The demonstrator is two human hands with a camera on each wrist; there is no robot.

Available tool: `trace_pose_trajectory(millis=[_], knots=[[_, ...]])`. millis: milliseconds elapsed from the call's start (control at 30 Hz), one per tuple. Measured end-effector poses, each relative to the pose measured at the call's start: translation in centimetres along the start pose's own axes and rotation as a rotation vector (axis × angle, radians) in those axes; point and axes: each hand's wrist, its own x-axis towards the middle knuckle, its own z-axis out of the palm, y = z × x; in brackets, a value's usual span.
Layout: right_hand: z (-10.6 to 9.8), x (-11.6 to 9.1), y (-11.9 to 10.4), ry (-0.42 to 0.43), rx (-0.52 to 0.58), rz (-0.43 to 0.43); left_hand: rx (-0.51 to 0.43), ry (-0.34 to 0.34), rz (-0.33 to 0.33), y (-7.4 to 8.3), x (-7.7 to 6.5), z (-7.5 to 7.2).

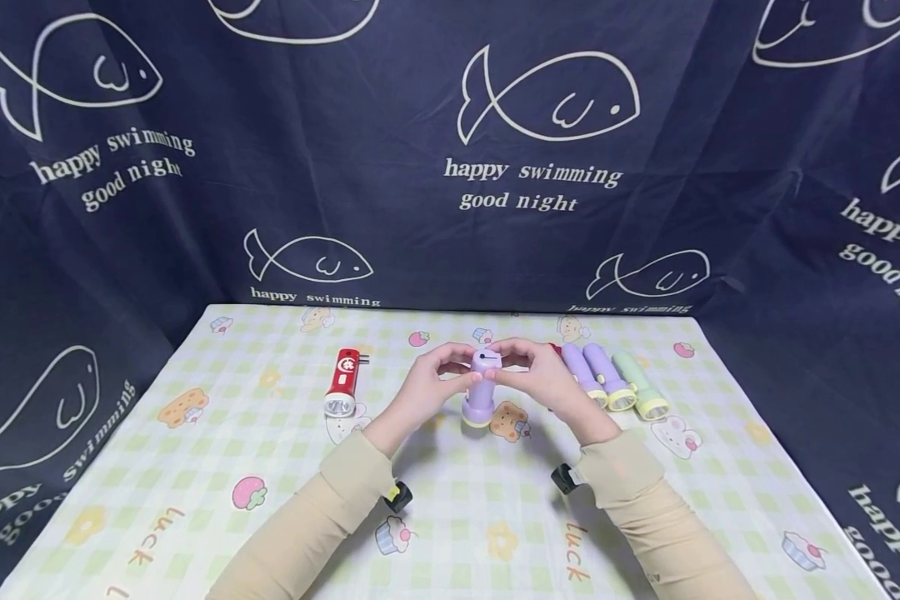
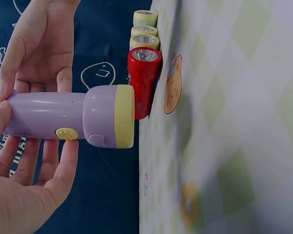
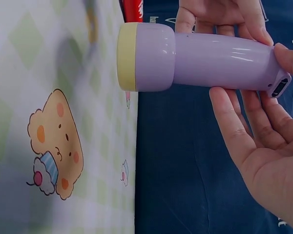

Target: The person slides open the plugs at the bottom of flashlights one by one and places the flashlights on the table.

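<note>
Between both hands, a purple flashlight [image 1: 478, 400] with a yellow lens rim hangs head down just above the table. My left hand [image 1: 425, 382] holds it from one side, thumb near the tail end and fingers around the body. From the other side my right hand [image 1: 542, 377] holds it the same way. A yellow switch [image 2: 67, 133] shows on the body in the left wrist view, close to a left fingertip. At the tail, a dark slot [image 3: 281, 87] appears in the right wrist view. The flashlight's lens faces down and is hidden.
A red flashlight [image 1: 344, 382] with metal prongs sticking out lies to the left. On the right, a row holds another red flashlight [image 2: 144, 80], two purple flashlights [image 1: 610, 379] and a green flashlight [image 1: 640, 387]. A checked cloth [image 1: 270, 533] covers the table; a dark curtain [image 1: 412, 183] hangs behind.
</note>
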Motion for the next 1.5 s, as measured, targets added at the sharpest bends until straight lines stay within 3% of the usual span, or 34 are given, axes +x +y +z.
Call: trace_pose_trajectory(millis=[333,600,900,1233,1500], knots=[[0.9,-0.1,-0.3,0.047,-0.009,0.013,-0.013,-0.006,-0.042,-0.1,-0.2,-0.5],[1.3,-1.1,-3.3,0.054,0.001,-0.044,-0.091,-0.014,-0.129,0.8,-0.2,-1.1],[1.6,-0.5,-0.5,0.068,0.069,-0.071,-0.220,0.009,-0.216,2.0,-0.3,-0.9],[1.9,-0.8,0.0,0.096,0.101,-0.084,-0.230,0.034,-0.238,2.7,-0.1,-0.5],[2.5,-2.1,-2.8,0.136,0.068,-0.124,-0.212,0.061,-0.210,5.8,-1.3,-0.5]])
